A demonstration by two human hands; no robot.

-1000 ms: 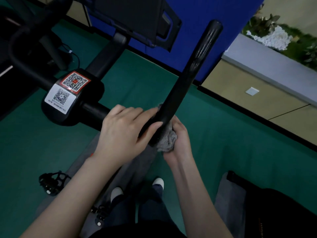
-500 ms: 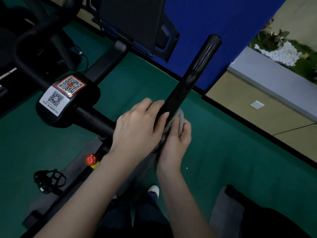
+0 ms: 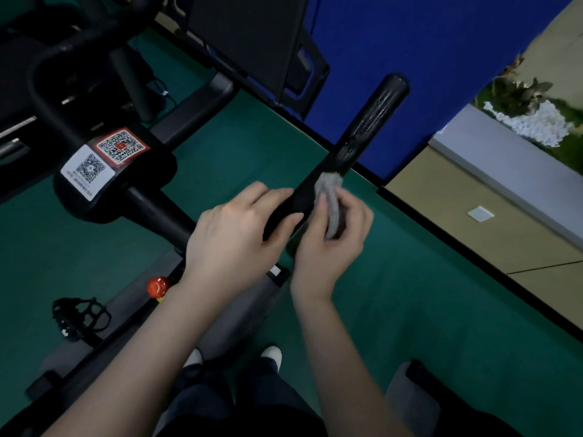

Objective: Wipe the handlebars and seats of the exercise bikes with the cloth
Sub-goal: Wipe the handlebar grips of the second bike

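The bike's right handlebar point(image 3: 369, 127) is a black padded bar that rises toward the upper right and ends in a round tip. My left hand point(image 3: 233, 234) curls round its lower part. My right hand point(image 3: 331, 241) grips a grey cloth point(image 3: 329, 197) and holds it against the bar just above my left hand. The bar's upper stretch looks streaked and shiny. The black centre block point(image 3: 113, 171) of the handlebars carries two QR-code stickers. The left handlebar point(image 3: 41, 83) curves away at the upper left.
A dark screen point(image 3: 252, 39) stands at the top, before a blue wall panel point(image 3: 394, 36). A red knob point(image 3: 156, 286) and a black pedal point(image 3: 79, 316) sit low on the left over green floor. A black seat point(image 3: 448, 405) shows at the bottom right. A grey ledge point(image 3: 504, 171) runs along the right.
Both hands have slid up the right handlebar. The cloth has moved from the bar's lower bend to higher on its straight part.
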